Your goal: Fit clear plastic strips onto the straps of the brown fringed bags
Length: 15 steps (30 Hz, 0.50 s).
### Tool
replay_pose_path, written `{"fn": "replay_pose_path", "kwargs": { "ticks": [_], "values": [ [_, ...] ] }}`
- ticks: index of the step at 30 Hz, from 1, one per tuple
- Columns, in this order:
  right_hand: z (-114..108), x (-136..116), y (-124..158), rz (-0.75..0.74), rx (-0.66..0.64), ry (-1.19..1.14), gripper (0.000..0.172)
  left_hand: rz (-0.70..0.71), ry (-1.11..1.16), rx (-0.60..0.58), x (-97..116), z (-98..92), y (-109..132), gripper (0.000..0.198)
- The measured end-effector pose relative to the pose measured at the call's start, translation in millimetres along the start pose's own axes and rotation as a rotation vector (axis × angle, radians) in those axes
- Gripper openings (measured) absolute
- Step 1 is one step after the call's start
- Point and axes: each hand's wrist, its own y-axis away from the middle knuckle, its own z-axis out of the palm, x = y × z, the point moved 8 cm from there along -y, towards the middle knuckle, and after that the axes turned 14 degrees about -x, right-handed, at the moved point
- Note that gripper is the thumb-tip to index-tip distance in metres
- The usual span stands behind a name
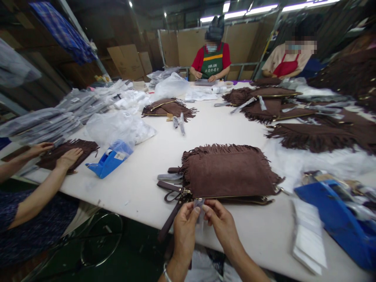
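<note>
A brown suede fringed bag (227, 172) lies flat on the white table (138, 184) right in front of me, its gold zipper edge toward me and its dark strap (170, 223) hanging over the table edge. My left hand (185, 229) and my right hand (221, 223) meet just below the bag's zipper. Both pinch a small clear plastic piece (199, 204) between thumbs and fingertips. What the piece is I cannot make out.
A blue tape dispenser (110, 160) stands left of the bag, a second blue one (340, 219) at right beside white paper strips (308, 239). More fringed bags (311, 135) cover the far right. A co-worker's hands (55, 154) press a bag at left; two people sit opposite.
</note>
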Motion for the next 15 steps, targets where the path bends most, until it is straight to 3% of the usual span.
{"fn": "replay_pose_path", "kwargs": {
  "ticks": [6, 15],
  "values": [
    [1.4, -6.1, -2.5, -0.007, 0.067, -0.076, 0.032, 0.004, -0.059, 0.029, 10.1, -3.4, -1.2, 0.034],
    [-0.3, -4.7, -1.5, -0.009, 0.130, -0.117, 0.033, -0.041, 0.019, 0.056, 1.6, -3.5, -4.7, 0.039]
  ]
}}
